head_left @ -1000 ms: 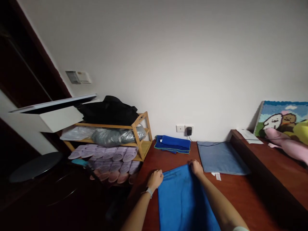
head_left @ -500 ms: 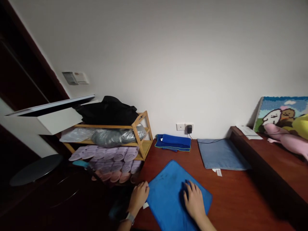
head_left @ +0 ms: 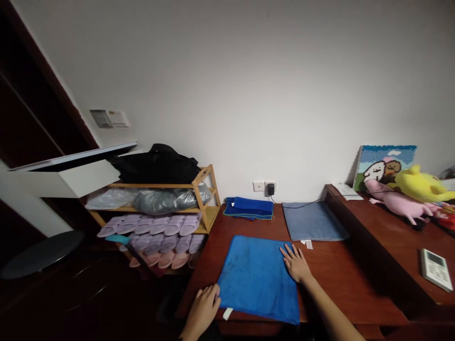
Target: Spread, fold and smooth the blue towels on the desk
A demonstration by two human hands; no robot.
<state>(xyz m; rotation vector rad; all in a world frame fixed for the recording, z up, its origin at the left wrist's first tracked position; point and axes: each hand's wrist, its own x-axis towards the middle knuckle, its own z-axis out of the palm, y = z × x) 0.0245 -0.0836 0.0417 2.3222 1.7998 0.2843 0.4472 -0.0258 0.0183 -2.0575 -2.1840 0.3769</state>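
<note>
A bright blue cloth point(head_left: 258, 279) lies flat on the reddish-brown table point(head_left: 336, 284), with dark smudges on it and a white tag at its near left corner. At its left edge, my left hand point(head_left: 203, 305) has its fingers curled together on the border, thumb side toward the cloth. Over the far right corner, my right hand point(head_left: 297, 265) rests with fingers stretched and spread. Behind the cloth are a folded darker blue cloth point(head_left: 250, 208) and a flat grey-blue cloth point(head_left: 313, 221) with white tags.
On the raised surface at right sit a pink plush toy point(head_left: 394, 201), a yellow plush toy point(head_left: 419, 182), a picture panel point(head_left: 386, 163) and a white device point(head_left: 436, 270). A wooden rack point(head_left: 209, 189) with slippers point(head_left: 174, 225) stands left. A charger point(head_left: 271, 188) trails a cord.
The blue cloth has turned from a diamond position to nearly square with the table. My right hand has moved to its far right corner; my left hand is slightly lower.
</note>
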